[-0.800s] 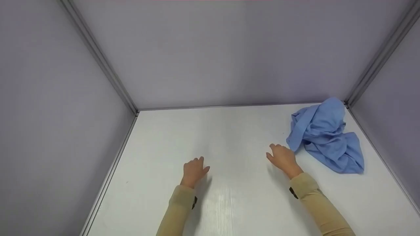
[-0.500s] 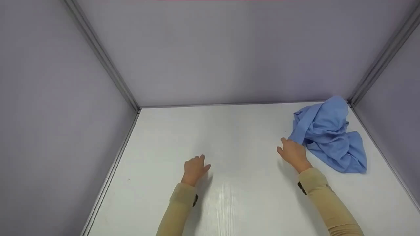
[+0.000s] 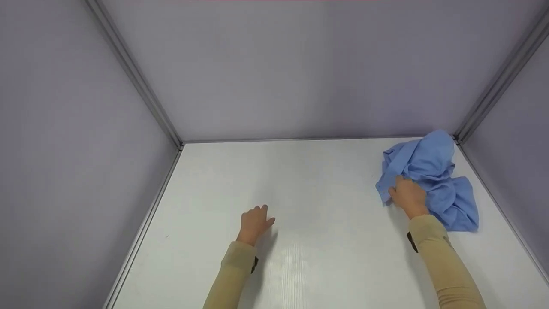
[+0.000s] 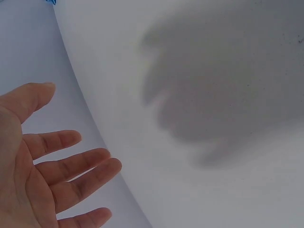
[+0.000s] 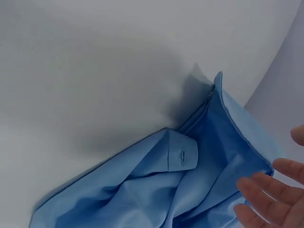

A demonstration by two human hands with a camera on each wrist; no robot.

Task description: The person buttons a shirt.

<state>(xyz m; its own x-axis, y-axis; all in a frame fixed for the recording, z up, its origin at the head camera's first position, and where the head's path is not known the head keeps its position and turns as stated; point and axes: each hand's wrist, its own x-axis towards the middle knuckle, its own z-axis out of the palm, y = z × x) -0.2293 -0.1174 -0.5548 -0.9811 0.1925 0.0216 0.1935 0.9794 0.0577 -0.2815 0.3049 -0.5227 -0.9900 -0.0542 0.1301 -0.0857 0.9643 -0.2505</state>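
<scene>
A crumpled light blue shirt point(image 3: 450, 197) lies at the back right of the white table. The right wrist view shows a buttonhole on one end of the blue shirt point(image 5: 156, 190) and a raised edge of fabric. My right hand point(image 3: 409, 196) is over the shirt's left part. In the right wrist view the right hand point(image 5: 280, 194) has its thumb apart from its fingers, which are at the fabric's edge; whether they touch it I cannot tell. My left hand point(image 3: 254, 223) hovers over the table at centre left. Its fingers are loosely bent and hold nothing, as the left hand point(image 4: 52, 171) shows.
The white table point(image 3: 309, 180) is bounded by a grey back panel point(image 3: 274, 73), a left panel point(image 3: 77, 150) and a right panel point(image 3: 514, 141). Metal rails run along the panel corners. Both forearms wear tan sleeves point(image 3: 446, 266) with something dark at the cuffs.
My right hand has moved right, from beside the blue shirt to over its left part. My left hand has stayed nearly in place.
</scene>
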